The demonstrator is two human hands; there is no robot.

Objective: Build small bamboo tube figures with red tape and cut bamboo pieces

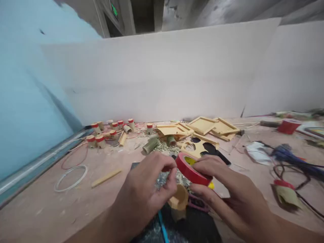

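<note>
A roll of red tape (190,172) with a yellow inner core is gripped between the thumb and fingers of my right hand (225,192). My left hand (148,189) is closed in a pinch at the roll's left edge; what its fingertips hold, if anything, is too small to make out. Just below and between the hands stands a short bamboo cup (179,199) on a dark mat (199,226). A blue strip (163,226) lies on the mat beside my left wrist.
Several red-banded bamboo pieces (100,141) stand at the back left, near a white wire coil (71,179) and a wooden stick (106,178). Wooden frames (202,125) and shavings lie behind the hands. At right are cables (291,172) and a red-banded bamboo piece (287,195).
</note>
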